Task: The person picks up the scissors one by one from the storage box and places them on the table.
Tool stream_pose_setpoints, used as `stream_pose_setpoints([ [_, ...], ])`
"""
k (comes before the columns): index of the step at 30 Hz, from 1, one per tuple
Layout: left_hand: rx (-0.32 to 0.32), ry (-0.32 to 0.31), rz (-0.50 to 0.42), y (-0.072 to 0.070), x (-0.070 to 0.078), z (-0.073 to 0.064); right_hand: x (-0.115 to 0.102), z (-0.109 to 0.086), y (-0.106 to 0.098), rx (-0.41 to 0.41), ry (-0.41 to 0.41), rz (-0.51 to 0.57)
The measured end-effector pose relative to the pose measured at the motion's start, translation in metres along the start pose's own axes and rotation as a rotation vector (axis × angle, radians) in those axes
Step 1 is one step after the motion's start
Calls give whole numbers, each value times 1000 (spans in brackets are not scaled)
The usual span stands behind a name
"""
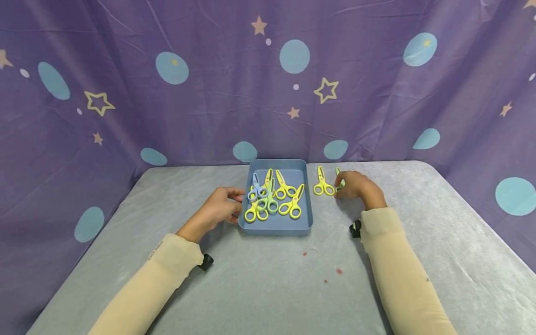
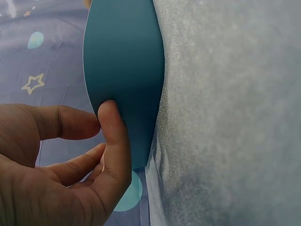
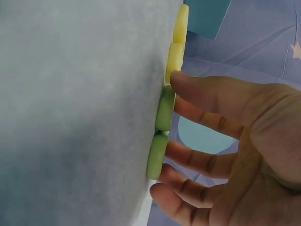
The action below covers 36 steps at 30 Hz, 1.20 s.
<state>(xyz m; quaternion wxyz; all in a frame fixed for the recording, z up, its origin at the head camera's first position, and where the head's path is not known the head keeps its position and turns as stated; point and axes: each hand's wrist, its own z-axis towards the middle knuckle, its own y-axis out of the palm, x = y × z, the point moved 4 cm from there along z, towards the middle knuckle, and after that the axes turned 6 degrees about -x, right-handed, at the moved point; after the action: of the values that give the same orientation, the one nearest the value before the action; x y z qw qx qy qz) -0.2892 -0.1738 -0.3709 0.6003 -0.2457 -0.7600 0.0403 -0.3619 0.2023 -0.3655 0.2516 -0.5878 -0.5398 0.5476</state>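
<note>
My left hand is at the left side of a blue-grey tray, its fingertips right at the rim. In the left wrist view the thumb lies against the tray's outer wall. Several yellow and green scissors and a light blue pair lie inside the tray. On the table right of it, my right hand hovers low over green scissors, fingers spread and slightly bent around their handles. Yellow scissors lie between that hand and the tray; the right thumb tip is close to their handle.
The grey cloth-covered table has small red marks in front of the tray. A purple curtain with stars and blue spots hangs right behind the table's back edge. A dark wrist strap piece sits below the right sleeve.
</note>
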Motion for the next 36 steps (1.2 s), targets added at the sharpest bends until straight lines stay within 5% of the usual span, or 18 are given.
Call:
stream_pose_setpoints([
  [18, 2, 6, -11, 1, -3, 1, -29, -11, -10, 26, -26, -46],
  [26, 1, 2, -19, 1, 0, 1, -51, -15, -12, 64, -118, -74],
  [36, 2, 4, -15, 0, 1, 0, -84, -18, -5, 32, -81, -73],
])
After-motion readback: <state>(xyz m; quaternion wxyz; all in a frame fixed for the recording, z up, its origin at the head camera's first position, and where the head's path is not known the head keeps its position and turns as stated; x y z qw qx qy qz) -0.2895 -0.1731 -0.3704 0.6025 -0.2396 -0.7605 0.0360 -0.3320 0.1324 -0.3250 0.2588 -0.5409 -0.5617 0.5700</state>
